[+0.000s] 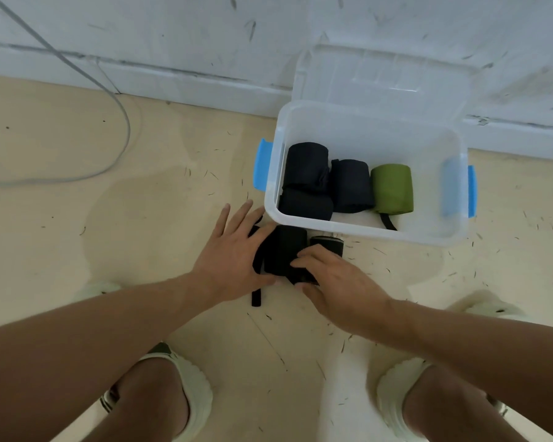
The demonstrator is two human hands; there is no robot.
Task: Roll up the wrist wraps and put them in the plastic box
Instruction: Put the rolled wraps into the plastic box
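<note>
A thin grey cable (122, 122) loops across the beige floor (160, 193) at about ten o'clock, running up toward the scuffed white wall (173, 33). Two pale slip-on shoes (192, 390) show at the bottom edge, one at seven o'clock and one at five o'clock.

Near the centre, the left hand (233, 256) lies with straight, spread fingers, its palm pressing on a black fabric wrist wrap (283, 253) that sits partly rolled on the floor. A narrow black strap (256, 296) of that wrap trails out toward six o'clock beneath the left wrist. The right hand (336, 279) rests on the same wrap from the other side, fingers curled over the roll and the thumb tucked under its near edge, gripping it. Just past the right fingertips, a further dark piece of fabric (328, 242) shows; I cannot tell whether it is a separate wrap or part of the same one.

Touching the wrap's far side, at one o'clock, stands one clear plastic box (364, 232) with two blue latches (262, 164), one on each short side, and its clear lid (383, 71) leaning open against the wall. Inside lie four rolled wraps: three dark navy rolls (307, 164) crowded at the left end and one olive green roll (392, 188) beside them, with a short black strap end sticking out.
</note>
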